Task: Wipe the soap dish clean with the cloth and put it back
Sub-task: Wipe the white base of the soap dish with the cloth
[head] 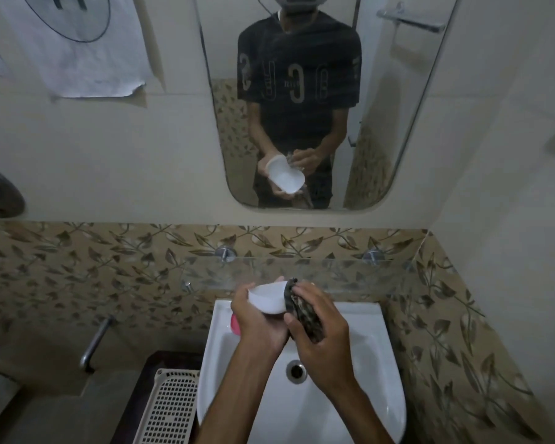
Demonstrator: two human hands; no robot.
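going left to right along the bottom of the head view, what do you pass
wall tap → plastic basket → pink soap → left hand holding the soap dish → right hand with the cloth

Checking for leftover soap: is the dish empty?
Empty: the mirror reflection shows the soap dish with a bare white inside, tipped in the left hand.

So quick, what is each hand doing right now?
Left hand: closed around the white soap dish, holding it over the sink.
Right hand: closed around the dark cloth, pressing it against the dish.
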